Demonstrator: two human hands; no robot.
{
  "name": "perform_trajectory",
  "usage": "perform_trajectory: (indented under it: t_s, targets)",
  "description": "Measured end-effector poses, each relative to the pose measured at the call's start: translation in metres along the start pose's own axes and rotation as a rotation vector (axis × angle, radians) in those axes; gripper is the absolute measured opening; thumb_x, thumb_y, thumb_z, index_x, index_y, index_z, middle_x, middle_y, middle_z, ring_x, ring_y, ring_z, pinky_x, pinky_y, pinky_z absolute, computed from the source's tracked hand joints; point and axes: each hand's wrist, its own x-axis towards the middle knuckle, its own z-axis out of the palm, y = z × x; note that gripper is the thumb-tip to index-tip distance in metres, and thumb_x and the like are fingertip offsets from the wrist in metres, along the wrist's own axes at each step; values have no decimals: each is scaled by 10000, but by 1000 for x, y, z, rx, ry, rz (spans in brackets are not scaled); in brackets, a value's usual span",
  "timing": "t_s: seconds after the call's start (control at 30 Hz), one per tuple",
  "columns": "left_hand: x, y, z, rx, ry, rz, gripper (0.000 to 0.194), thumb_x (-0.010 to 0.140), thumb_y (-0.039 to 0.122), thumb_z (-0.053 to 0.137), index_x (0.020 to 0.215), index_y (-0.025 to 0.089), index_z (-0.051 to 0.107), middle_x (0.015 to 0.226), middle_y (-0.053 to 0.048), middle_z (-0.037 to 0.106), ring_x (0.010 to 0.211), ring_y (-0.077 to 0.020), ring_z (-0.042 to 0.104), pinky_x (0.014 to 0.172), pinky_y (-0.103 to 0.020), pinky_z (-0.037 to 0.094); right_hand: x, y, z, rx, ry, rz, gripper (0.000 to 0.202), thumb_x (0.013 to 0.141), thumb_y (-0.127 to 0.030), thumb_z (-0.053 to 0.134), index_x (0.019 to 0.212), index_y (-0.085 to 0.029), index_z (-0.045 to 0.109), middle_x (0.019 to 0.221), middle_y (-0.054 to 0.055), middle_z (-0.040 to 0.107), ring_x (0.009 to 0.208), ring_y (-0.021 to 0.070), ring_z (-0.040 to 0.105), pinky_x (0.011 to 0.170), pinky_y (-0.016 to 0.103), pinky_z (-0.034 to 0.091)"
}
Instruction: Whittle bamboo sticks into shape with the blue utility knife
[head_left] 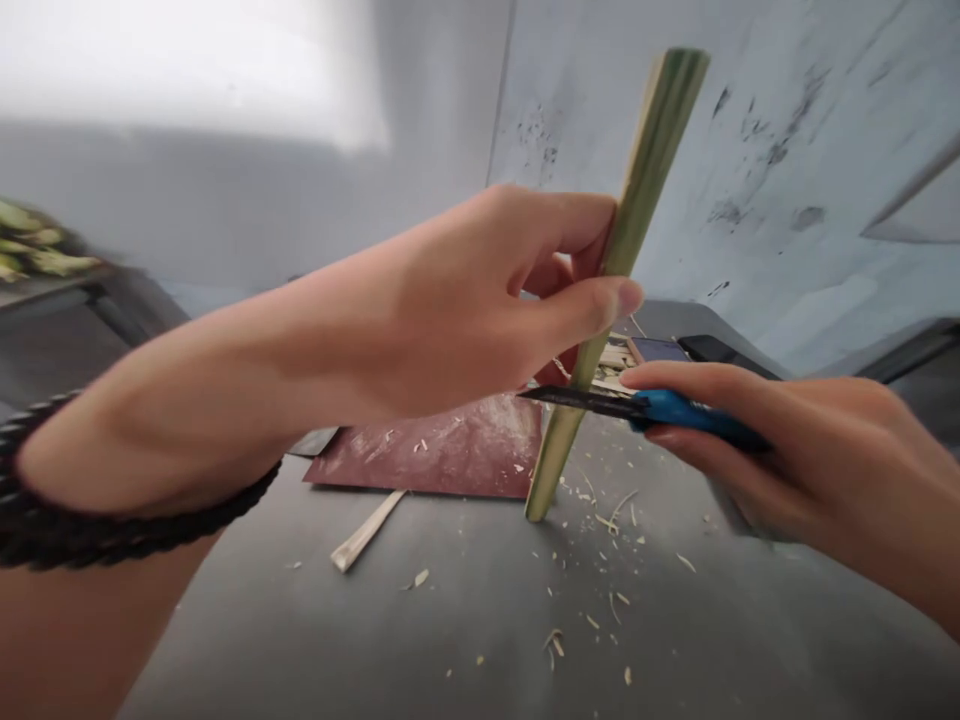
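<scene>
My left hand is closed around a green bamboo strip, thumb in front and fingers behind. The strip stands tilted, its top leaning right and its lower end at the grey tabletop. In my right hand is a utility knife with a blue handle. Its dark blade lies across the strip just below my left thumb, pointing left. Whether the edge has bitten into the strip I cannot tell.
A dark red sheet lies on the grey table, beside a pale split stick. Shavings are scattered near the strip. A dark flat device lies at the back right. A stained wall rises behind.
</scene>
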Motion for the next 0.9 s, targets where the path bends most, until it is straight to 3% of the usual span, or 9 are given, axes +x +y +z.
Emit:
perform_trajectory:
  t_s: [0.13,0.23,0.37,0.53,0.7,0.9]
  targets:
    - [-2,5,-2,57,-14,61,351,1185,392,647,883,215,663,732,94,516,541,-13,335,588,-251,249,4,-7,-5,-46,5,4,287,1285,-518,563,1308,-331,780,911,-57,872,559,141,731,517,291,490]
    - [-1,5,-1,99,-3,72,334,1160,359,681,857,226,635,745,78,558,552,-41,373,545,-248,272,2,-13,-6,-61,23,61,255,1270,-516,591,1236,-331,764,1006,-36,899,671,165,784,555,322,488]
    - [-1,5,1,101,20,92,370,1166,370,657,824,237,610,732,72,540,539,-53,396,534,-244,269,-6,-19,-7,-147,90,168,274,1239,-583,656,1178,-349,786,919,-37,856,676,186,738,584,362,421]
    - [-3,6,0,117,9,75,324,1166,367,682,872,257,603,706,70,600,470,-68,381,479,-283,303,-11,-24,-9,-202,101,194,302,1224,-615,668,1127,-359,797,761,-38,750,622,200,669,562,380,360]
    - [-2,5,-1,138,22,98,347,1173,363,655,852,246,597,759,74,563,521,-49,392,510,-238,290,-10,-26,-8,-195,152,206,296,1224,-606,676,1120,-351,784,765,-43,768,579,191,649,580,375,397]
    - [-2,7,3,127,26,76,331,1141,364,668,843,237,596,751,90,561,510,-29,363,518,-224,296,0,-15,-10,-198,102,52,346,1277,-547,596,1079,-302,740,697,-70,697,508,142,561,551,344,385]
